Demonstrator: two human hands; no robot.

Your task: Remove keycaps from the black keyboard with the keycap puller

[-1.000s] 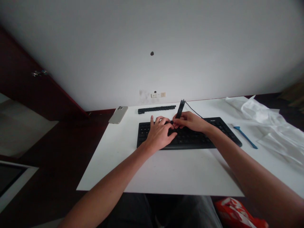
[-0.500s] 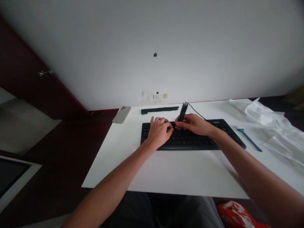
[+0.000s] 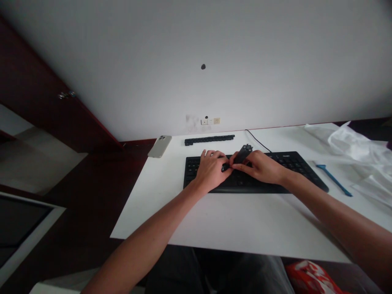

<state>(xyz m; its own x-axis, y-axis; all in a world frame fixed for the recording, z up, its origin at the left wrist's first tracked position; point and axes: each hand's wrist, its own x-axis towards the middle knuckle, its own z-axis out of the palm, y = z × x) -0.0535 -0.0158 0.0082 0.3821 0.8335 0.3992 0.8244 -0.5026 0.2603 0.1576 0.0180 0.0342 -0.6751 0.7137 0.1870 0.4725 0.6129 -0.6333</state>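
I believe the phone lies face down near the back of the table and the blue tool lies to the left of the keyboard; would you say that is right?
Not quite: the head view shows the blue tool to the right of the keyboard. The phone does lie face down near the back of the table.

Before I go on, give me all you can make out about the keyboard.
The keyboard is black, long and low, apparently plastic, with rows of keys, a smooth near edge and a small pale marking on its far edge. It lies flat on the white table, long side facing the person. A thin black cable meets its far edge. The left hand and the right hand, which grips a dark bar, hide its middle; I can't tell the keys' state there.
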